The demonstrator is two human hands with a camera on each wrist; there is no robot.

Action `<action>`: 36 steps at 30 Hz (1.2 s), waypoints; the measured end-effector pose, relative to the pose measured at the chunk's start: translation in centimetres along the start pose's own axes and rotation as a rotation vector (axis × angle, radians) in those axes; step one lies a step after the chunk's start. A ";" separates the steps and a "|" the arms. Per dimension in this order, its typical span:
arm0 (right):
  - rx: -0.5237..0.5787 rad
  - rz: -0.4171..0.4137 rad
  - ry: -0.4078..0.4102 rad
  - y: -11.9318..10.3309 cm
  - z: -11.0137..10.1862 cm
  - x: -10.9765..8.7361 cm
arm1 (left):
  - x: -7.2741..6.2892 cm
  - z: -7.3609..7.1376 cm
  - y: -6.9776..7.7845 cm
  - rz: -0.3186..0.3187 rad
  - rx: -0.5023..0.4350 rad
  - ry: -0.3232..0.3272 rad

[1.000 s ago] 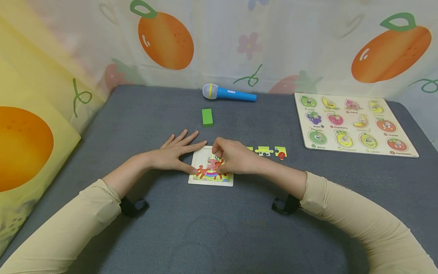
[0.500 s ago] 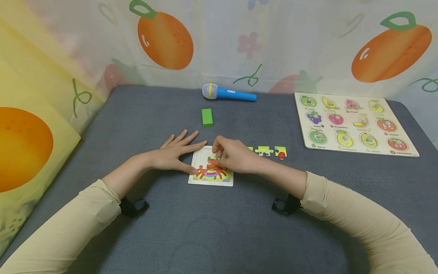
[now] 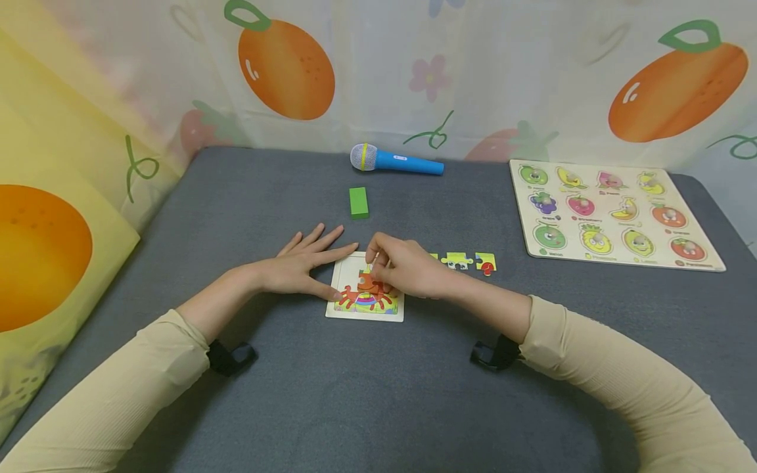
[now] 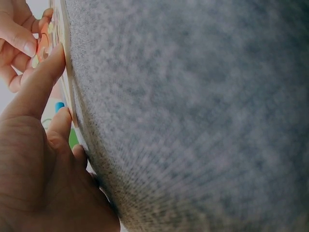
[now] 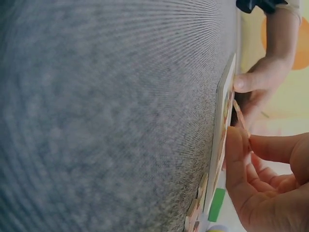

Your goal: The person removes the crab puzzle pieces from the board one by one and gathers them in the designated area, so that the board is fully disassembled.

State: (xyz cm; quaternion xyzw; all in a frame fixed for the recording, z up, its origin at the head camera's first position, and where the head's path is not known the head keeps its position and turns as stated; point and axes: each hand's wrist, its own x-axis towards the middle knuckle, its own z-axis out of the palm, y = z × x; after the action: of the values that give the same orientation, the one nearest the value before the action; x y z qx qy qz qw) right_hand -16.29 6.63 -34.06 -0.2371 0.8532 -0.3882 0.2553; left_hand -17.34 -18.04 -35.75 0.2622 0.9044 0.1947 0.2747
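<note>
A small square puzzle board [image 3: 349,265] lies on the table in the middle of the head view. Its lower part shows a red crab picture [image 3: 365,303] with a rainbow belly. My left hand [image 3: 288,271] rests at the board's left side, fingers spread straight and thumb on the frame. Over the board, my right hand [image 3: 412,268] pinches an orange and yellow puzzle piece [image 3: 368,282] between thumb and finger. In the right wrist view this puzzle piece [image 5: 240,116] stands tilted, its far end raised off the board. The right fingers hide part of the board.
Several loose yellow puzzle pieces [image 3: 456,261] lie in a row right of the board, partly behind my right hand. Farther back are a green block [image 3: 358,203] and a blue toy microphone [image 3: 408,163]. A fruit peg board [image 3: 612,257] lies at the right.
The puzzle piece in my right hand has changed its tilt, losing its pale glare and showing orange. My right hand has shifted slightly away from me. The left hand stays in place.
</note>
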 end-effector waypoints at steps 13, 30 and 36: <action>0.065 -0.019 0.007 0.1 -1.1 -0.3 | 0.2 0.1 0.0 -0.004 0.009 0.001; 0.085 -0.015 0.008 0.9 -3.7 -1.7 | 0.1 0.0 0.0 -0.002 0.011 0.004; 0.057 -0.022 0.009 1.5 -4.4 -2.3 | 0.1 0.0 0.2 0.001 0.010 0.003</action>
State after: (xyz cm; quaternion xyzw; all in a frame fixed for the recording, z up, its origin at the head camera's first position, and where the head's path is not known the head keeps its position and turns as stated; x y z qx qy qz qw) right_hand -17.54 11.31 -32.18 -0.2371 0.8403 -0.4162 0.2538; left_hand -17.34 -17.85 -35.69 0.2634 0.9056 0.1909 0.2720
